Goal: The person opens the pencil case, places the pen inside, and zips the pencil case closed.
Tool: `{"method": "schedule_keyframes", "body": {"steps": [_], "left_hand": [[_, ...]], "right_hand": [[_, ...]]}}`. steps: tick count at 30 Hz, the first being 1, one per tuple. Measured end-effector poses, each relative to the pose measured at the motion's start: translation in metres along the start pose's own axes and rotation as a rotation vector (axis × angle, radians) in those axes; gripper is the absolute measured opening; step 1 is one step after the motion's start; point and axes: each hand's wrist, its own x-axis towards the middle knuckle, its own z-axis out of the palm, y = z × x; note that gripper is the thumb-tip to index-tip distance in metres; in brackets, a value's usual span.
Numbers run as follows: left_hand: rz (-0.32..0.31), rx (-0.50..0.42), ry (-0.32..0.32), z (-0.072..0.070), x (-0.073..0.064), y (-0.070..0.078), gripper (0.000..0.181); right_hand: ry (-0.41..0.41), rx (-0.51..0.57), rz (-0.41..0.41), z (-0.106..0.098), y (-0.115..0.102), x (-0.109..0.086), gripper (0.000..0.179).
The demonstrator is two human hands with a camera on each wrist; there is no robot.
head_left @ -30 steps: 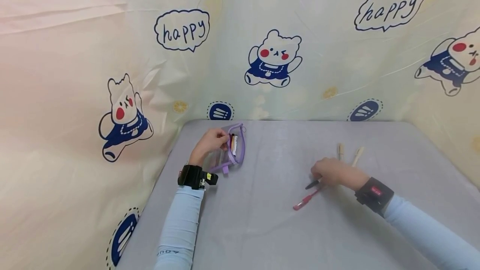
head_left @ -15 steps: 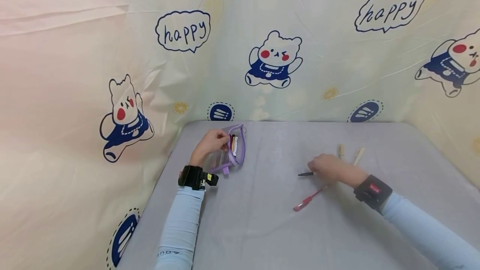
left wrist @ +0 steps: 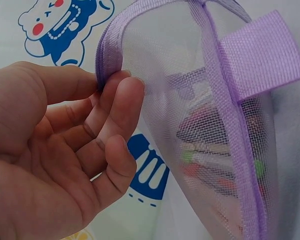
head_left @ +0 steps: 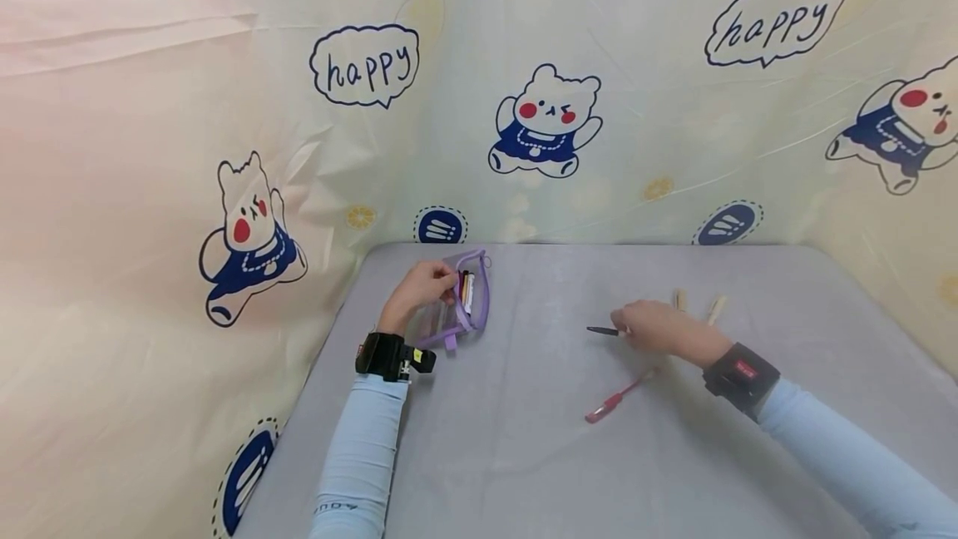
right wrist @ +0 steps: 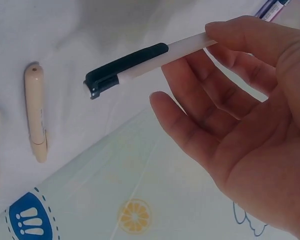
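Note:
A see-through mesh pencil case [head_left: 486, 298] with purple trim stands unzipped at the table's far left, with several pens [head_left: 467, 291] inside. My left hand [head_left: 421, 291] pinches the purple edge [left wrist: 110, 55] of its opening between thumb and fingertips. Toward the right of the table, my right hand [head_left: 653, 327] holds a pen [head_left: 601, 331] by its barrel. One dark end points left toward the case. The right wrist view shows the pen's white barrel and dark clip [right wrist: 127, 62], with the thumb on top and fingers beneath. A red pen [head_left: 608, 406] lies nearer the front.
Two beige pens [head_left: 716, 309] lie behind the right hand, partly covered by it; the right wrist view shows one beige pen [right wrist: 36, 110] whole. A grey cloth covers the table [head_left: 509, 456]. A printed curtain [head_left: 644, 106] hangs behind and at the sides.
My right hand has lifted the dark-ended pen away from the red pen, moving slightly up and left and turning it to point left. The left hand stays at the case.

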Motion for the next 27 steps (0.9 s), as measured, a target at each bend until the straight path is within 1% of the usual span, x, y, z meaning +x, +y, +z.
{"method": "schedule_keyframes", "body": {"steps": [8,17,22,27], "left_hand": [[0.017,0.005,0.010,-0.001,0.002,-0.001,0.025],[0.003,0.020,0.004,-0.001,-0.002,-0.001,0.023],[0.005,-0.001,0.003,-0.001,-0.001,-0.002,0.024],[0.009,-0.011,0.006,-0.003,-0.001,-0.002,0.024]], "right_hand": [[0.023,0.024,0.010,-0.008,-0.005,0.007,0.013],[0.014,0.093,-0.003,-0.007,-0.014,0.023,0.013],[0.028,0.102,-0.024,-0.008,-0.019,0.030,0.013],[0.022,0.114,-0.030,-0.012,-0.024,0.036,0.016]]}}
